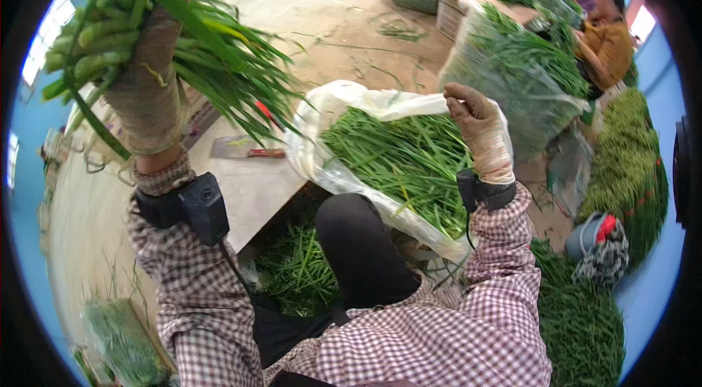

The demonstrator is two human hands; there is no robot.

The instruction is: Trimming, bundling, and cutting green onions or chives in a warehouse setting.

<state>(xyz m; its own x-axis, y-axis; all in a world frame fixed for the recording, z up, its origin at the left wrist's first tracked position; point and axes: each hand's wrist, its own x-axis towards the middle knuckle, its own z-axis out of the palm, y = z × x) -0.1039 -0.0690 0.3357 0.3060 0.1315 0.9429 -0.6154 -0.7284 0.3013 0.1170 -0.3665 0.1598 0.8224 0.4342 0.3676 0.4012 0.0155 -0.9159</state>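
Observation:
My left hand, in a worn glove, is raised at the upper left and wrapped round a bunch of long green onion-like leaves. Its thick cut ends point left and the leaf tips hang to the right. My right hand, also gloved, has its fingers curled at the upper right rim of a white plastic bag, pinching the plastic. Cut green leaves lie loose inside the bag. Left of it, a wide-bladed knife with a reddish handle rests on a board.
Loose greens lie under the board beside my knee. At the upper right a person sits behind another plastic bag full of greens. Stacked greens and a grey bucket are along the right wall.

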